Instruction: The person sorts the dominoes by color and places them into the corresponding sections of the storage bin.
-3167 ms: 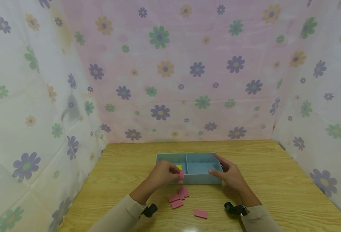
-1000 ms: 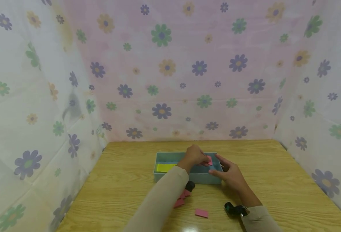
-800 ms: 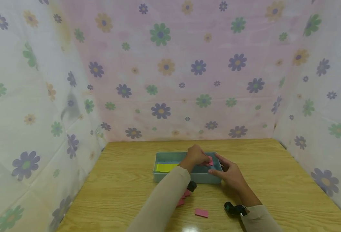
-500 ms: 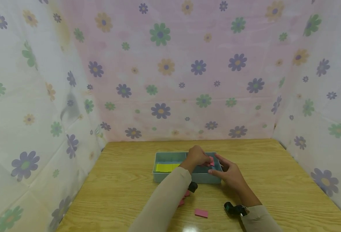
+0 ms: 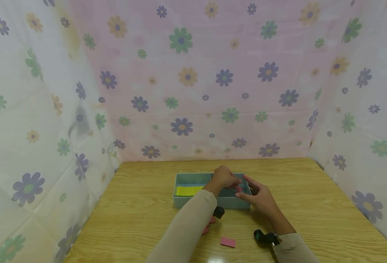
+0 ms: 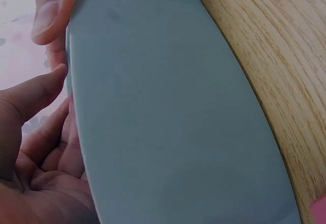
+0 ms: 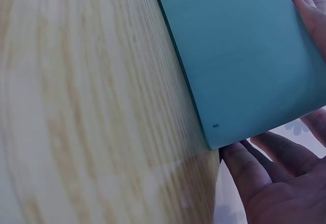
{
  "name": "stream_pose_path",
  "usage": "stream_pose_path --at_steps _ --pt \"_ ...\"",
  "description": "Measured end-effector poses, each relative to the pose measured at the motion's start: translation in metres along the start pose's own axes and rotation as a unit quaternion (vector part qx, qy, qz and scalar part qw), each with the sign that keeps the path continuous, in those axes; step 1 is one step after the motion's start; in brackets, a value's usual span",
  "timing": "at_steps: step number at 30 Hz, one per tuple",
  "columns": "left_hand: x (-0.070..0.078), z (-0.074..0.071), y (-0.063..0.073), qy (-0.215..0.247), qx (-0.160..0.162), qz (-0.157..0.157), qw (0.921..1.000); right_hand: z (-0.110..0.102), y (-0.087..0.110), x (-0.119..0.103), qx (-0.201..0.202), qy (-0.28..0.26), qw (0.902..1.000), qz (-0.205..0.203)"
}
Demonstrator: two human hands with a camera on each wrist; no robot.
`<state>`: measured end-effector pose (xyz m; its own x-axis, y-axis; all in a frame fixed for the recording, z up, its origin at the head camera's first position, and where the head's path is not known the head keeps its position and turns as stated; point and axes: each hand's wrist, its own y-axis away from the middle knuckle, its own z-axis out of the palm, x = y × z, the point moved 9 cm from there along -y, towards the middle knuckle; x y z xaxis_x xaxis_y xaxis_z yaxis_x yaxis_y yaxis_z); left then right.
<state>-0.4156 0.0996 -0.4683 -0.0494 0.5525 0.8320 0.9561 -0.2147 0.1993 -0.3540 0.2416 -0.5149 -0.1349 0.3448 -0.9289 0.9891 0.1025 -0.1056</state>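
Observation:
A pale blue two-compartment box [image 5: 196,202] stands on the wooden table. My left hand [image 5: 224,177] reaches over the divider into the right compartment. Just below its fingertips is a small pink tile [image 5: 239,189], apart from the extended index finger. In the left wrist view the box wall [image 6: 153,107] hides the tile; some left fingers [image 6: 38,91] show beyond the rim. My right hand [image 5: 264,199] grips the box's right end, thumb at the front rim and index finger at the far corner. Yellow tiles [image 5: 186,191] lie side by side in the left compartment.
Pink tiles [image 5: 205,230] lie in front of the box, partly covered by the left sleeve [image 5: 186,223]. One more pink tile [image 5: 228,242] lies alone nearer the front. Flowered cloth [image 5: 213,109] walls the table at the back and sides.
My left hand has carried a pink tile from before the left compartment into the right one. The tile now sits lower and the fingers have parted from it. The right hand keeps its hold.

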Motion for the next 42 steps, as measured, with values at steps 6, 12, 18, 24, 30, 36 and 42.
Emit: stream_pose_path --at_steps 6,12,18,24,30,36,42 --pt "-0.009 0.001 -0.003 0.0 0.002 -0.035 0.9994 0.0 0.0 0.002 0.001 -0.012 0.9999 0.008" --pt "-0.015 0.011 0.005 0.122 -0.061 -0.077 0.9877 0.0 -0.002 0.002 0.003 -0.009 0.9999 0.007" --pt "-0.01 0.015 0.015 0.158 -0.089 -0.079 0.9802 -0.001 -0.002 -0.001 0.007 0.007 0.9999 -0.011" --pt "-0.004 0.02 0.018 0.163 -0.102 -0.068 0.9789 -0.001 -0.002 0.0 0.007 0.003 0.9999 -0.012" --pt "-0.006 0.026 0.012 0.169 -0.104 -0.057 0.9785 0.0 -0.001 -0.001 0.006 0.001 1.0 -0.007" --pt "-0.01 0.031 0.007 0.183 -0.103 -0.052 0.9763 0.002 0.0 -0.002 -0.004 0.002 0.9996 -0.027" --pt "-0.01 0.033 0.006 0.179 -0.11 -0.038 0.9768 0.001 -0.001 0.0 -0.014 0.003 0.9993 -0.036"
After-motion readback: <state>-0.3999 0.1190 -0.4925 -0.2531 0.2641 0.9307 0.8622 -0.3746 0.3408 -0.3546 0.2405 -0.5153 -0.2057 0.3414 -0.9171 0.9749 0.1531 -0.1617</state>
